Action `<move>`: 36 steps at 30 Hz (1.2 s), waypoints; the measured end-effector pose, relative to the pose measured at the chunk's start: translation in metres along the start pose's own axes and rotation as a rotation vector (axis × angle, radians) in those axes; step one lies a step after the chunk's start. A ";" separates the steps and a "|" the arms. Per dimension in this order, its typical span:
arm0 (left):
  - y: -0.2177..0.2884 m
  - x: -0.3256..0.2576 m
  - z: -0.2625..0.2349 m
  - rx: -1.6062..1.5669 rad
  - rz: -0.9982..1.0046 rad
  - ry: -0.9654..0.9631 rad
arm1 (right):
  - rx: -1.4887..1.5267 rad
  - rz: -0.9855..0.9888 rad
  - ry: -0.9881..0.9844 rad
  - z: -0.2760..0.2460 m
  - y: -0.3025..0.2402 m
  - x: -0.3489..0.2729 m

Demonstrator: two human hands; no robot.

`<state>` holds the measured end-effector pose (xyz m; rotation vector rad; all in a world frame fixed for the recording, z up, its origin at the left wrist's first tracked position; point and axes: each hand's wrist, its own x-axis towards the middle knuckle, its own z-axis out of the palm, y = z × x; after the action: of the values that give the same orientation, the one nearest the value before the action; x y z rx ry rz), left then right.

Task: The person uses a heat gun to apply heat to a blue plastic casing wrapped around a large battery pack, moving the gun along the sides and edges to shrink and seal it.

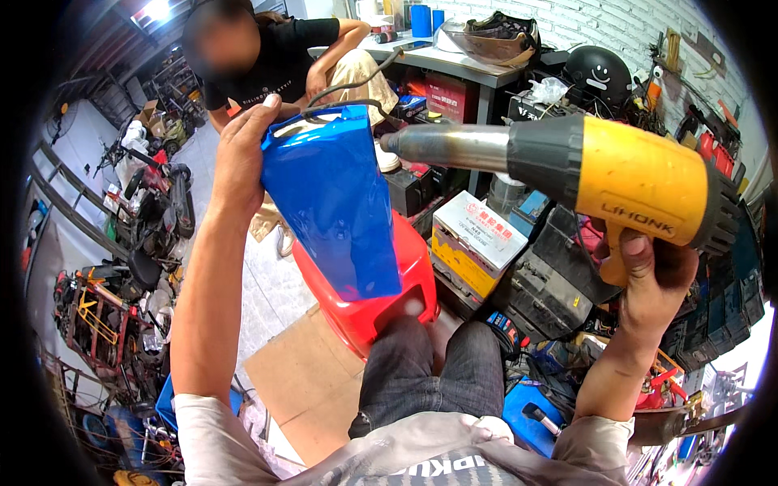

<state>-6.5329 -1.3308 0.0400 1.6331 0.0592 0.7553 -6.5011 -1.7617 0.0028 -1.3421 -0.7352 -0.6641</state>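
My left hand is closed around the upper left edge of a battery pack in glossy blue shrink film. The pack stands tilted above a red plastic stool, and a dark cable comes out at its top end. In my right hand is a yellow and black heat gun, gripped by its handle. Its metal nozzle points left, with the tip close to the pack's upper right edge. The pack's underside and the left fingers behind it are hidden.
Across from me a person in a black shirt sits by a white table. Boxes and dark cases crowd the right side. Cardboard lies on the floor. Piled parts line the left, and a black helmet rests at the back right.
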 end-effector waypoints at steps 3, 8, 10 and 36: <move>-0.009 -0.008 -0.001 -0.138 0.010 0.007 | 0.046 0.080 0.021 0.006 0.000 -0.008; -0.017 -0.025 0.010 -0.210 0.010 0.024 | 0.039 0.137 0.010 0.001 0.004 -0.017; -0.015 -0.029 0.015 -0.178 0.011 0.040 | 0.020 0.131 0.024 0.001 0.005 -0.020; -0.035 -0.025 0.003 -0.157 0.009 0.099 | -0.090 0.186 -0.022 -0.016 0.022 -0.054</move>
<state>-6.5380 -1.3364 -0.0022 1.4480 0.0612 0.8271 -6.5153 -1.7751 -0.0548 -1.4820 -0.5946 -0.5394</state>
